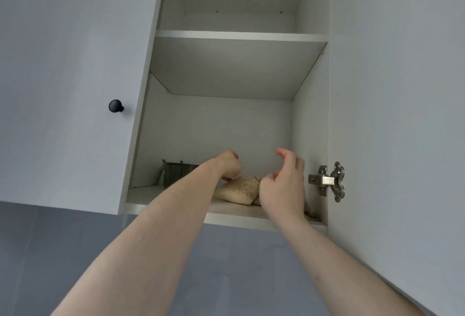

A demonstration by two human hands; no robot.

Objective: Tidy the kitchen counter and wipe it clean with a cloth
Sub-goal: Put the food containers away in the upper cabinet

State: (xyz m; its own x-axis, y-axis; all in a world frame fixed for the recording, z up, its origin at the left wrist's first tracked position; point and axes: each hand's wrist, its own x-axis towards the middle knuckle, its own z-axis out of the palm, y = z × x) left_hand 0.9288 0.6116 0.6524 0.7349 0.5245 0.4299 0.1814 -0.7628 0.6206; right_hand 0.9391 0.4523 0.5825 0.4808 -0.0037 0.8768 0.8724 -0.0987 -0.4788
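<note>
Cupboard shelf (226, 211): perhaps grain bag (239, 190).

Soft, even, dim light; mild wide-angle bending at edges, slight blur.

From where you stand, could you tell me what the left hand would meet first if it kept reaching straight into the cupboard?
Probably the bag of grains on the bottom shelf: the left hand is right over its rear end, perhaps touching already. Beyond that, the cupboard's back wall. Depth is hard to judge here.
</note>
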